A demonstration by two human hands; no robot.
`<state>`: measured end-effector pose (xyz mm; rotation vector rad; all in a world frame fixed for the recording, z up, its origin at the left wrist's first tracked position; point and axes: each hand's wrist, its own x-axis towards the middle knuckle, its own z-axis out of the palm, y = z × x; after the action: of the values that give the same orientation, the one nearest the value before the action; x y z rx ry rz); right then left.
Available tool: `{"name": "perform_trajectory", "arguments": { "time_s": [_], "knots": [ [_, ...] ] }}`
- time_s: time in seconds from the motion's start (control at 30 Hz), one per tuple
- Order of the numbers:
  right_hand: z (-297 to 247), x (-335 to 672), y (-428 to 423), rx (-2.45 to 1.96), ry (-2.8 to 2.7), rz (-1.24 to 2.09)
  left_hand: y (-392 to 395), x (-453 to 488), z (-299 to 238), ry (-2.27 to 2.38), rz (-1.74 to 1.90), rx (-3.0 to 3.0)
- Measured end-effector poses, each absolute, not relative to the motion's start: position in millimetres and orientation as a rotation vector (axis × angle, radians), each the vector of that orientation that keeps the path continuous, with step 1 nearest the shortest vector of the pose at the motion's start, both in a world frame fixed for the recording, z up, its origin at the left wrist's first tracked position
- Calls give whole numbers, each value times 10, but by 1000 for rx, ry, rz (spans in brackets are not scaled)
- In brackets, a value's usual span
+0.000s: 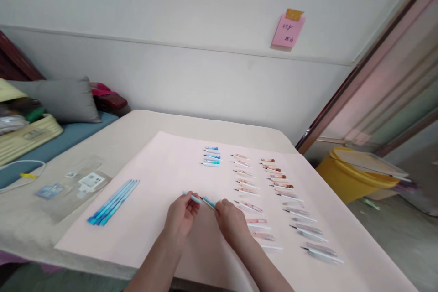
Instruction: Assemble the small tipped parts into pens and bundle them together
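Head view is showing both hands working just above the pink paper sheet (160,159), near its front middle, sharing 1 blue pen (193,198). The left hand (181,219) is pinching the paler end, thumb and fingers closed tight on it. The right hand (232,221) is pinching the teal end the same way, fingers curled shut around it. The pen is lying almost level between them, slanting slightly down toward the right hand. Whether its 2 halves are joined or slightly parted is too small to tell.

Judging from the grip, the work is likely going best with both hands holding close to the middle joint and moving along the pen's own line, not bending it. A light pinch is probably enough. The barrel is looking thin and smooth, so a sideways twist could be making it slip.

Room is lying open on the left, where bare sheet is stretching between the hands and the bundle of blue pens (114,201), well apart. The right side is tighter: the columns of pen parts (244,178) are starting just beside the right hand, so its wrist is risking a brush against the nearest pieces. The table (137,125) is ending on the right, beside a yellow bucket (352,180).
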<state>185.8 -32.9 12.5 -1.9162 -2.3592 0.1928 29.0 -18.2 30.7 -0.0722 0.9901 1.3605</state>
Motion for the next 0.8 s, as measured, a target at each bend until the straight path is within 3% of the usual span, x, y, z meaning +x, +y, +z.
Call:
{"name": "perform_trajectory", "arguments": {
  "time_s": [0.33,0.57,0.8],
  "knots": [
    [44,1715,-334,-1960,-2496,184,-49,97,266,1024,1405,-143],
    [186,1665,-446,-1669,-2436,184,1,-45,309,1044,1483,-163],
    [207,1653,-451,-1658,-2416,150,25,-96,308,1075,1497,-134]
  ]
}}
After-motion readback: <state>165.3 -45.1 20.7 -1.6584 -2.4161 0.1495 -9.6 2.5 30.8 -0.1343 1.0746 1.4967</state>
